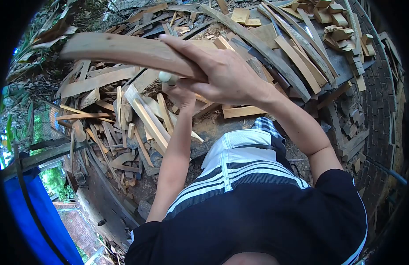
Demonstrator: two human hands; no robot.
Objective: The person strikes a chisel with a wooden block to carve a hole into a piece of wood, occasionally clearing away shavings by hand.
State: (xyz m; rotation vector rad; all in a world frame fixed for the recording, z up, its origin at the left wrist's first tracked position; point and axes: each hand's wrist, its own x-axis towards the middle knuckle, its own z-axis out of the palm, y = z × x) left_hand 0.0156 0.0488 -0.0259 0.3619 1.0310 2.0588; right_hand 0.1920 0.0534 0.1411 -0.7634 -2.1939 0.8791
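Note:
My right hand point(228, 73) is closed on the near end of a thick, slightly curved piece of wood point(125, 49), with the index finger stretched along its side. The wood is raised close to the camera, and its far end at the left is blurred. Partly behind it, lower down, my left hand point(181, 95) is closed around something with a rounded, pale green end point(168, 78). The rest of that object is hidden by the hand and the wood. Just below the left hand lie light-coloured wooden strips point(147, 119).
Long curved boards point(257, 44) lie ahead to the right. Stacked cut blocks point(339, 26) stand at the far right. Loose offcuts point(111, 132) heap up on the left, near a blue sheet point(36, 212). A short wooden block point(244, 111) lies close in front of me.

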